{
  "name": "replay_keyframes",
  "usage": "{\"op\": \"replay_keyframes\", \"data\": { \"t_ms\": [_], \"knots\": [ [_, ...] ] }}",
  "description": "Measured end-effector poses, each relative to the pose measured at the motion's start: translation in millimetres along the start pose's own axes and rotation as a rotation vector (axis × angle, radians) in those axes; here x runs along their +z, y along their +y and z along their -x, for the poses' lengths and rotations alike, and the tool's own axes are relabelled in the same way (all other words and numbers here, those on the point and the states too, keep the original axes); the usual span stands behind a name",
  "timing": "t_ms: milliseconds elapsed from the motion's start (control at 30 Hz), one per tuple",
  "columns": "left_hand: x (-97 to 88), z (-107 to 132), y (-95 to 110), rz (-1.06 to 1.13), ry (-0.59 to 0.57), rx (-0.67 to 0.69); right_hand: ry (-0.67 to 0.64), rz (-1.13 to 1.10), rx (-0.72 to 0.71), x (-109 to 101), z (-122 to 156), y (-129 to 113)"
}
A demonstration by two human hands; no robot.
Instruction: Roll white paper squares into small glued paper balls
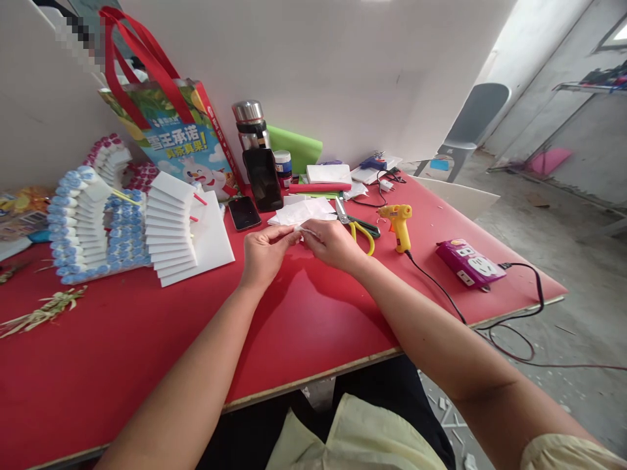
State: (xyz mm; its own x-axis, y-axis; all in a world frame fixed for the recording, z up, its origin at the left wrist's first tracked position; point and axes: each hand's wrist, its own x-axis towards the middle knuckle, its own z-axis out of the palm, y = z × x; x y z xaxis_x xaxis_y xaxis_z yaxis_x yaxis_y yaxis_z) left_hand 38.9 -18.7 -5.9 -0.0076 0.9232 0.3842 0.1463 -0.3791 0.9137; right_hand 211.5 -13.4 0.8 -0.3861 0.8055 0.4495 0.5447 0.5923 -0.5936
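Both hands meet over the middle of the red table, pinching a small piece of white paper (300, 230) between them. My left hand (267, 251) has its thumb and fingertips closed on the paper's left side. From the right, my right hand (330, 243) grips the same piece, its fingers curled and covering most of it. Just behind the hands lies a pile of white paper sheets (304, 210). Scissors with yellow handles (362, 236) rest right beside my right hand, and a yellow glue gun (399, 225) stands farther right.
At left are white stepped foam pieces (169, 228) and a blue-and-white folded stack (81, 222). A phone (243, 213), a propped black phone (263, 179), a steel flask (249, 117) and a gift bag (183, 143) stand behind. A purple power strip (470, 262) with cords lies near the right edge.
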Motion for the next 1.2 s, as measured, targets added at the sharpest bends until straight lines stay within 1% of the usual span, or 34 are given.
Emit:
{"op": "replay_keyframes", "data": {
  "t_ms": [133,267,367,433,500,600,667,733,767,867,967,1067,1200],
  "knots": [
    [-5.9,-4,0,0.070,-0.060,-0.083,-0.070,0.004,-0.060,-5,0,4],
    [-10.2,-6,-2,0.087,-0.127,-0.144,-0.093,0.040,-0.071,-6,0,2],
    [-10.6,-6,-3,0.061,-0.167,-0.142,-0.096,0.042,-0.053,-5,1,-1],
    [-10.5,-7,-3,0.033,-0.169,-0.099,-0.100,-0.035,0.013,-4,0,-2],
    [-11.0,-8,-3,0.013,-0.165,-0.041,-0.126,-0.269,0.145,-4,-2,-1],
    [-12.6,-9,-2,0.018,-0.177,-0.013,-0.226,-0.827,0.412,-6,-7,4],
    [-13.5,-10,-3,0.011,-0.176,-0.025,-0.317,-1.128,0.574,-8,-9,9],
    [-13.9,-10,-4,-0.016,-0.165,-0.031,-0.390,-1.312,0.688,-10,-10,11],
    [-14.0,-10,-5,-0.024,-0.165,-0.034,-0.414,-1.375,0.718,-10,-10,10],
    [-14.3,-10,-6,-0.013,-0.182,-0.046,-0.450,-1.506,0.714,-11,-9,7],
    [-14.2,-9,-5,-0.023,-0.180,-0.041,-0.493,-1.539,0.660,-10,-8,6],
    [-13.3,-9,-4,-0.010,-0.168,-0.048,-0.470,-1.476,0.598,-11,-6,7],
    [-12.0,-9,-3,0.042,-0.154,-0.065,-0.431,-1.290,0.489,-11,-4,8]
  ]
}}
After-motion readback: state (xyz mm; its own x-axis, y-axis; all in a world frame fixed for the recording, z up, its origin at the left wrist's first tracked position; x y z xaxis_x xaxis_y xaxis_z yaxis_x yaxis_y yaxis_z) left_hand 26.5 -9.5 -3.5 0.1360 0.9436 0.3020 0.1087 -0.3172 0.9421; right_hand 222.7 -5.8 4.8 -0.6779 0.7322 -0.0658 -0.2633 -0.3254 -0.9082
